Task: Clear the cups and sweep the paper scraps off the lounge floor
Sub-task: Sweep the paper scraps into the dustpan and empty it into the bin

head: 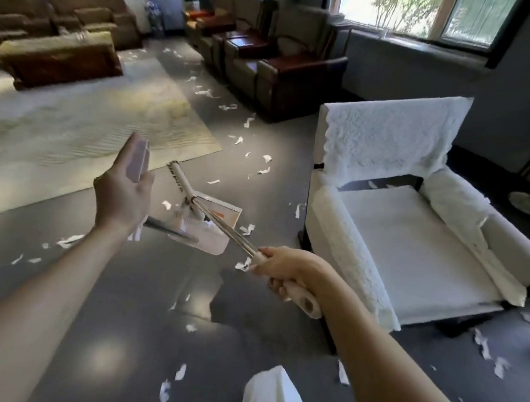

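Right hand [283, 272] clamped round the near grip of the stiff, light broom [224, 227]; left hand [123, 191] at dustpan handle [139, 162], closure unclear; paper scraps [69, 240] likely featherlight, easily scattered

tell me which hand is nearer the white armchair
Right. The right hand, gripping the broom handle, is just left of the white armchair; the left hand, holding the dustpan handle, is farther left, by the rug.

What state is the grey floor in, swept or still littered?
Still littered. White paper scraps lie scattered on the grey floor by the rug and the white armchair.
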Demonstrator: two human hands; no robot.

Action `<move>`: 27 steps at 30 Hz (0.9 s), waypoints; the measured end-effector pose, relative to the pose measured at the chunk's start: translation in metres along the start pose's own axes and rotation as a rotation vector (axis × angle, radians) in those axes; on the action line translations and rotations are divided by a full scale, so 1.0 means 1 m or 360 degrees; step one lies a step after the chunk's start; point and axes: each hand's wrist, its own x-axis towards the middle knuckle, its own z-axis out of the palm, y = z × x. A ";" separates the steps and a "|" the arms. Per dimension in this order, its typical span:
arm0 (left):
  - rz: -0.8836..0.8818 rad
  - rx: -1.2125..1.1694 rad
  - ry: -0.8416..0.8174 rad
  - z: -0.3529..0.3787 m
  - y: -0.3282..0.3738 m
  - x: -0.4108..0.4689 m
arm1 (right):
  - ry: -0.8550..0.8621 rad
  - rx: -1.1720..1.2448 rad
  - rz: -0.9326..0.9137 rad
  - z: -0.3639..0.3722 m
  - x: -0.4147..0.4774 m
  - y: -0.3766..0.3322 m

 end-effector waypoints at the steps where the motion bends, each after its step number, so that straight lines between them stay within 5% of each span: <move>1: -0.0009 -0.0030 -0.0009 0.014 -0.013 0.027 | 0.0021 0.0016 0.0008 -0.009 0.024 -0.015; 9: -0.0056 -0.0159 -0.0047 0.159 -0.106 0.249 | 0.0146 0.0127 0.0071 -0.107 0.232 -0.140; 27: 0.0271 -0.0636 -0.0759 0.510 -0.190 0.713 | 0.0685 0.0698 0.0284 -0.347 0.583 -0.353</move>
